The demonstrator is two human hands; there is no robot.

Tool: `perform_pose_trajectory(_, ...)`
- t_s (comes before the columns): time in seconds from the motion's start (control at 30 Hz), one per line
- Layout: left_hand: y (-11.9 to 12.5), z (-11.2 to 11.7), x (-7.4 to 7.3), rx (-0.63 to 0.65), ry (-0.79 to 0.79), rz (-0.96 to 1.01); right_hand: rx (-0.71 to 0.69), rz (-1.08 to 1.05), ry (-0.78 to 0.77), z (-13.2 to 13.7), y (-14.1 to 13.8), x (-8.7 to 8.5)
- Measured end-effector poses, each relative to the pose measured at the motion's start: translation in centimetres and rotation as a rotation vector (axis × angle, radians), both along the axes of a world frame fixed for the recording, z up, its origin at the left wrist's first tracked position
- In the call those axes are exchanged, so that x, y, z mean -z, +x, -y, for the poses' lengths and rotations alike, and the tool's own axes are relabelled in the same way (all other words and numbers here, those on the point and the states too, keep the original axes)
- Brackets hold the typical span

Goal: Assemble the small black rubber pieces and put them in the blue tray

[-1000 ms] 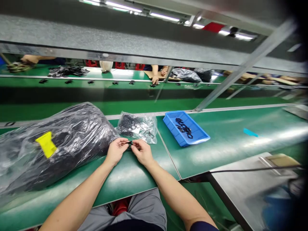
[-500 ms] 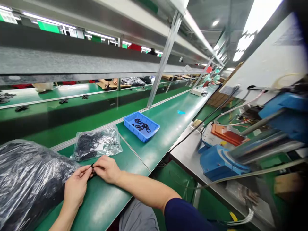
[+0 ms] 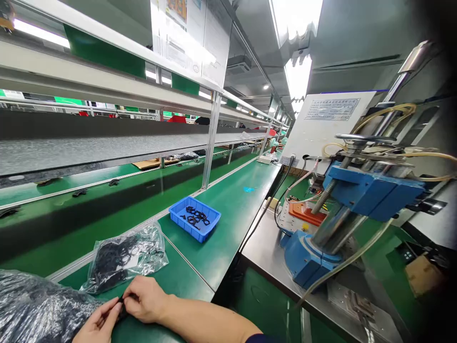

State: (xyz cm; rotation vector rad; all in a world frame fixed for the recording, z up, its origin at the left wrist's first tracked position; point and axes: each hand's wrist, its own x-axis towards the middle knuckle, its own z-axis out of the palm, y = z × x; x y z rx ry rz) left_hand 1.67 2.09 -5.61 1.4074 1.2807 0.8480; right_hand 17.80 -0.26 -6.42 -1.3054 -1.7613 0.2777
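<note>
Close together over the green table, my left hand (image 3: 98,324) and my right hand (image 3: 144,299) pinch a small black part (image 3: 121,301) between their fingertips. Most of that part is hidden by the fingers, so its exact kind does not show. Just beyond my hands lies a clear plastic bag (image 3: 124,257) filled with black pieces. A large bag of dark plastic film (image 3: 39,309) bulges up on the left, beside my left hand. Farther along the table stands a blue tray (image 3: 194,231) with several small black ring-like parts (image 3: 195,216) inside.
A blue press machine (image 3: 374,188) stands on a metal bench (image 3: 264,262) to my right, with cables and hoses. A metal post (image 3: 212,143) and shelf rise behind the table (image 3: 228,190). Black curved parts (image 3: 79,193) rest on the conveyor. A blue scrap (image 3: 249,189) lies farther off.
The camera view has tilted up, so hands, bags and tray appear lower, and more of the press shows. Both hands still pinch the small black part.
</note>
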Motion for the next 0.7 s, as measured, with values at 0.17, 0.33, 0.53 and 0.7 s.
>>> perform_pose_trajectory(0.17,-0.2,0.4,-0.9,0.002,0.105,-0.17,0.068,-0.24,-0.261,0.4,-0.2,-0.5)
perform_pose_trajectory(0.33,-0.4,0.9,-1.4,0.004,0.144,-0.299,0.002,-0.426,-0.382,0.8,0.0,-1.3)
perform_pose_trajectory(0.53,-0.2,0.7,-1.8,0.008,0.152,-0.242,-0.059,-0.52,-0.41,0.4,0.3,-0.4)
perform_pose_trajectory(0.7,0.0,0.7,-2.2,-0.02,0.175,-0.192,-0.046,-0.422,-0.272,0.5,0.0,-0.2)
